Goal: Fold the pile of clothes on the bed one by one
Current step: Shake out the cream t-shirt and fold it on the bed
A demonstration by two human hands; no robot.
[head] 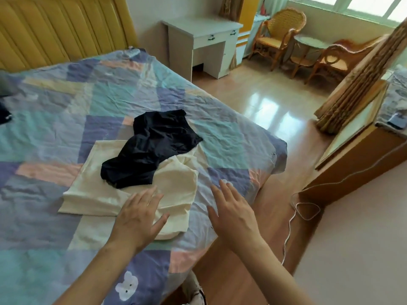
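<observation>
— Where are the clothes?
— A cream garment (pixel 141 190) lies partly folded on the bed (pixel 55 133), near its corner. A crumpled black garment (pixel 149 150) sits on top of it, just beyond the fingertips of both hands.

— And the hands?
— The left hand (pixel 137 219) is over the cream garment's near edge, fingers (pixel 146 198) straight and spread wide, holding nothing. Whether the palm actually presses the cloth I cannot tell. The right hand (pixel 233 211) is just beside it, off the garment's right edge, over the patchwork bed cover; its fingers (pixel 224 190) are also straight and loosely spread, gripping nothing.

— Anything else on the bed?
— More dark cloth (pixel 5 116) far to the left of the left hand, at the picture's edge.

— Further out?
— Beyond the black garment, a yellow padded headboard (pixel 55 27) and a white desk (pixel 204 40). To the right of the right hand, a white cord (pixel 295 214) on the wooden floor, and wicker chairs (pixel 279 34) by the window.
</observation>
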